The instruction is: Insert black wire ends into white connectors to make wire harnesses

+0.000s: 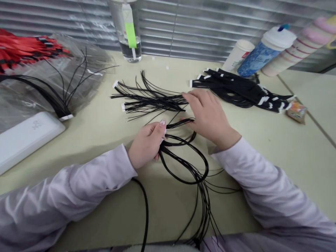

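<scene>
The left hand (147, 143) is closed in a pinch, its thumb on top, grasping the harness (193, 169) close to a white connector (165, 133). The right hand (208, 117) is bent palm-down over the folded strands; they run in beneath its fingers, but whether it grips them or only guides them I cannot tell. The harness lies in front of the person, looped out to the right of the left hand, its loose ends fanning down to the table's (275, 140) near edge. To handle this well, I would pinch firmly just behind the connector, so the pull falls on the bundle and not on single wires, and draw the loops to one even length without sharp bends. The free ends look ready to tangle, so they are best combed straight. Just beyond the hands lie loose wires (157, 101), near enough to the right fingers to snag, so some room between would help. Further right is a black pile (238, 85) with white ends; to the left, a white case (28, 140) and a clear bag (91, 57).
</scene>
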`<action>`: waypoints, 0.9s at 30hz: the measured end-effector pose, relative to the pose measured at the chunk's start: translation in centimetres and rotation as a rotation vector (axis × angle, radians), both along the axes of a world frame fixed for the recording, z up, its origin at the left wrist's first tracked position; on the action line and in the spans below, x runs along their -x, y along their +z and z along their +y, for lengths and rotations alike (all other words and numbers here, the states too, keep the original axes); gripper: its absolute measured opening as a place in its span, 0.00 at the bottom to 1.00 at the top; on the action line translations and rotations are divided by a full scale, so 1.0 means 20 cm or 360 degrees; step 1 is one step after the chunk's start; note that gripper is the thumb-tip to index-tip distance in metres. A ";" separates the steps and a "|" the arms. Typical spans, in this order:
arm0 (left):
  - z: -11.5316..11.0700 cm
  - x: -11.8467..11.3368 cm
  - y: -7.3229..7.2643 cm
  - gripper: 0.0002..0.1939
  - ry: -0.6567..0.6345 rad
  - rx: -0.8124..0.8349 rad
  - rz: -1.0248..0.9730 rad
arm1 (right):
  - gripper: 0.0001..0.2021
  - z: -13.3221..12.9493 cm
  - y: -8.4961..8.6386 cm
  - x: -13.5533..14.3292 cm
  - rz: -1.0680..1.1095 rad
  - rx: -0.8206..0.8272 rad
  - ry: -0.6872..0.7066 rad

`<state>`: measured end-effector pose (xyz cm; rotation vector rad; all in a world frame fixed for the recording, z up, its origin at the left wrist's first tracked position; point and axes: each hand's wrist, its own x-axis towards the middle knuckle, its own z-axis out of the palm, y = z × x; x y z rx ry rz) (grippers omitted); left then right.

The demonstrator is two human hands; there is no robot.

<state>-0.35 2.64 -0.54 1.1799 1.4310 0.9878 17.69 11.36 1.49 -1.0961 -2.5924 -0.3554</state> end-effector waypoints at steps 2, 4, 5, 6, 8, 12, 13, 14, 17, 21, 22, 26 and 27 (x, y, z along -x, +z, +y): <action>0.00 0.00 0.00 0.23 -0.0054 0.0020 0.0004 | 0.19 0.05 -0.04 -0.01 0.0042 -0.0210 0.0034; 0.00 0.00 0.00 0.23 -0.0071 0.0073 -0.0053 | 0.16 0.06 -0.04 -0.01 0.0056 -0.0385 0.0068; 0.00 0.00 0.00 0.23 -0.0059 0.0097 -0.0087 | 0.18 0.05 -0.03 -0.01 0.0047 -0.0431 0.0053; 0.01 0.00 0.00 0.23 -0.0036 0.0115 -0.0120 | 0.21 0.03 0.00 0.00 0.0021 -0.0447 0.0009; 0.01 -0.01 -0.01 0.23 0.0029 0.0118 -0.0184 | 0.27 -0.04 0.09 0.01 -0.0096 -0.0399 -0.0135; 0.01 -0.02 0.00 0.24 0.0161 0.0065 -0.0293 | 0.22 -0.22 0.28 0.01 -0.0591 -0.0049 -0.0300; 0.01 -0.02 0.00 0.24 0.0183 0.0051 -0.0289 | 0.23 -0.26 0.31 0.01 -0.0625 0.0076 -0.0283; 0.01 -0.02 0.00 0.24 0.0198 0.0042 -0.0273 | 0.24 -0.29 0.33 0.01 -0.0631 0.0222 -0.0227; 0.01 -0.02 0.00 0.22 0.0201 0.0018 -0.0228 | 0.27 -0.32 0.35 0.04 -0.0467 0.0723 0.0063; 0.01 -0.02 -0.01 0.23 0.0210 0.0002 -0.0218 | 0.20 -0.31 0.30 0.07 -0.0252 0.1090 0.0273; 0.01 -0.02 -0.01 0.23 0.0218 -0.0001 -0.0210 | 0.19 -0.30 0.29 0.08 -0.0233 0.1117 0.0305; 0.01 -0.03 0.00 0.22 0.0218 -0.0022 -0.0142 | 0.16 -0.29 0.26 0.08 -0.0153 0.1172 0.0375; 0.01 -0.03 0.00 0.22 0.0220 -0.0030 -0.0118 | 0.16 -0.28 0.26 0.08 -0.0129 0.1180 0.0392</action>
